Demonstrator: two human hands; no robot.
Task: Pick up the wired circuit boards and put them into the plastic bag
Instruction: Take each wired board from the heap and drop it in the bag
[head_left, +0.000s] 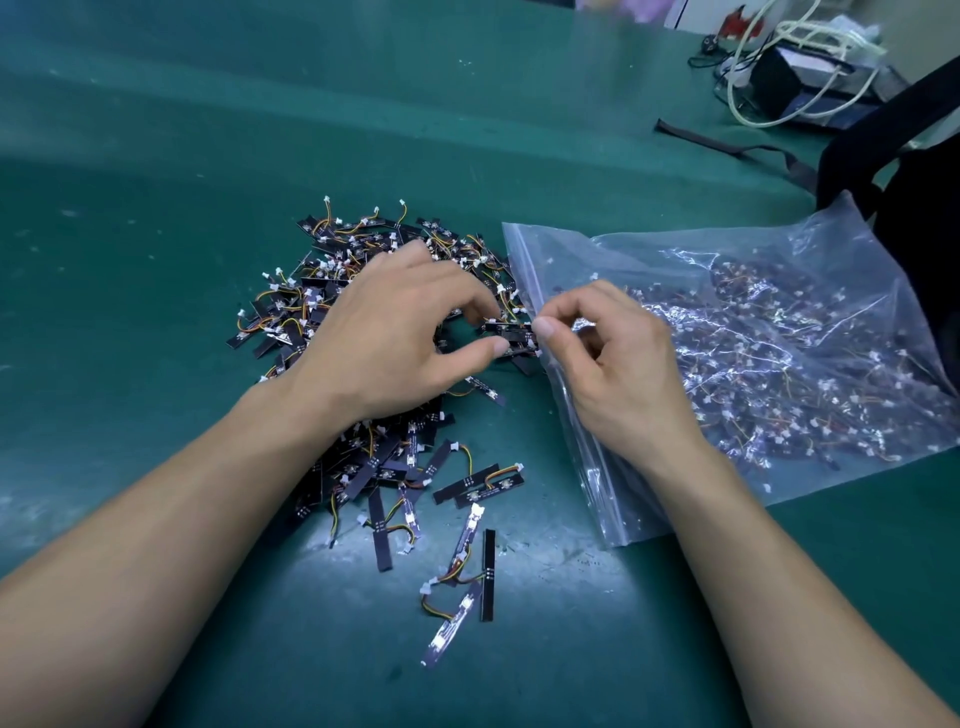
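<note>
A heap of small black wired circuit boards (332, 291) lies on the green table, with loose ones (467, 488) scattered toward me. My left hand (395, 338) hovers over the heap and pinches a few boards (511, 335) between thumb and fingers at the bag's mouth. A clear plastic zip bag (753, 338) lies to the right, holding many boards. My right hand (613, 364) pinches the bag's open left edge between thumb and forefinger.
The green mat (156, 208) covers the table. A black bag with a strap (909, 171) sits at the right edge. At the far right corner stands a dark box with white cords (800, 73).
</note>
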